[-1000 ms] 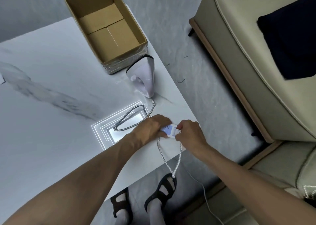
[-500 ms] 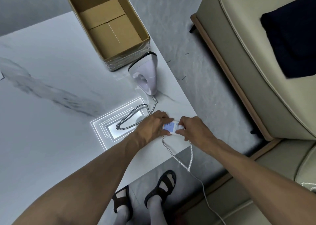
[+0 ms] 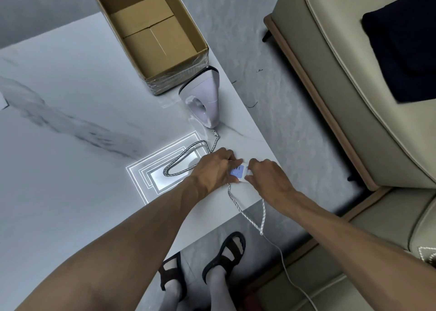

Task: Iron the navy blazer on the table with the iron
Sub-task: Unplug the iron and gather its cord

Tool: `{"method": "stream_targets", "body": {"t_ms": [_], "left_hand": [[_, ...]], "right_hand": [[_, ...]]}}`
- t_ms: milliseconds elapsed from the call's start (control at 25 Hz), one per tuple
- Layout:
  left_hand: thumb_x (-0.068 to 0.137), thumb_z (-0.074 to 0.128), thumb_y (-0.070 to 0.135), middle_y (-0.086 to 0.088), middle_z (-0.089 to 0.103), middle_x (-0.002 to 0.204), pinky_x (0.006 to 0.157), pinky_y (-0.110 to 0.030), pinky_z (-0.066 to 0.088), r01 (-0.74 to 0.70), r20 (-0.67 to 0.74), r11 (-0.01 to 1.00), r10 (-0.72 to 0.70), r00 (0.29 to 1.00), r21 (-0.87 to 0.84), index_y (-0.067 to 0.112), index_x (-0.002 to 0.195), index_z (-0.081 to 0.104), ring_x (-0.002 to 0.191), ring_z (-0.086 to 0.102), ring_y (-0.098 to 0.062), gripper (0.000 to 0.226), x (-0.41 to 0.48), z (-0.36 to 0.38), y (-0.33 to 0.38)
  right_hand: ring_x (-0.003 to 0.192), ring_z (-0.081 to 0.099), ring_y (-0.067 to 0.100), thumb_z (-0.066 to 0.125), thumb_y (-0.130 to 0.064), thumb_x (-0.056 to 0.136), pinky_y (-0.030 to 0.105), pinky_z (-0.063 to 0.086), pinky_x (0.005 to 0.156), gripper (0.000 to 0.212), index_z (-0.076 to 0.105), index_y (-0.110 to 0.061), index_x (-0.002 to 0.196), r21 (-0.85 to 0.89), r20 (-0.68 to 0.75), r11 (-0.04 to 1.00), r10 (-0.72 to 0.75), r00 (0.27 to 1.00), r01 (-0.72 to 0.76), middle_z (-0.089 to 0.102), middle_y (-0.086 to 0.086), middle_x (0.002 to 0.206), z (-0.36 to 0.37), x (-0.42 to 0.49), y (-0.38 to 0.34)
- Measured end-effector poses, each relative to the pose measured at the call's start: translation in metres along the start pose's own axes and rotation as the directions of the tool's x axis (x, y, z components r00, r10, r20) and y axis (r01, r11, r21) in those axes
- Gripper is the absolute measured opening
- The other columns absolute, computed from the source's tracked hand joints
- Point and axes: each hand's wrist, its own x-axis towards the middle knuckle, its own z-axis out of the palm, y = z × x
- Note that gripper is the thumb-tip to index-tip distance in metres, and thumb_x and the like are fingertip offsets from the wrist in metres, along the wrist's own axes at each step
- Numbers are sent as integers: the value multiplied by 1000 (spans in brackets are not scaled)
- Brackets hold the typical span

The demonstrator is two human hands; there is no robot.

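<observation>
White marble table (image 3: 70,126), corner: left hand (image 3: 213,169) and right hand (image 3: 266,178) together, gripping power strip (image 3: 237,172); braided cord (image 3: 262,216) hanging over edge may snag, toppling iron (image 3: 205,100).

I see a white desk (image 3: 70,98) veined grey, a pale lilac iron (image 3: 207,98), its black-and-white braided cord (image 3: 262,216), a brown box (image 3: 151,43), a navy blazer (image 3: 405,50).
</observation>
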Motion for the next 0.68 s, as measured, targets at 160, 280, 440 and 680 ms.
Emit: {"method": "stream_targets", "body": {"t_ms": [160,280,440,680], "left_hand": [[87,70,43,-5,57,117,83,-35,44,-1,-14,1000,1,1000,26,21,132,62,112,53,-25,51,2,-2,3],[87,71,43,-5,59,114,83,-37,47,-6,-14,999,6,1000,37,20,129,64,110,53,-25,49,2,-2,4],[88,67,46,-3,57,120,86,-36,47,12,7,997,-13,1000,81,23,136,58,115,52,-23,54,4,-1,4],[87,68,49,-2,58,119,84,-35,44,13,10,994,-14,1000,110,24,135,59,115,52,-24,54,5,-2,7]], "right_hand": [[87,63,34,59,-17,92,30,39,66,15,58,-4,99,56,-22,998,30,999,-29,64,18,99,-4,5,0],[92,64,33,59,-14,93,33,45,73,16,59,-3,105,60,-29,997,49,998,-47,64,17,98,-1,0,-3],[69,68,30,68,-16,88,33,53,64,16,64,-6,99,277,17,957,90,996,-91,62,16,81,-13,1,10],[96,61,31,61,-16,93,28,36,69,20,60,-5,110,47,-42,997,60,997,-58,63,15,105,-4,1,-6]]}}
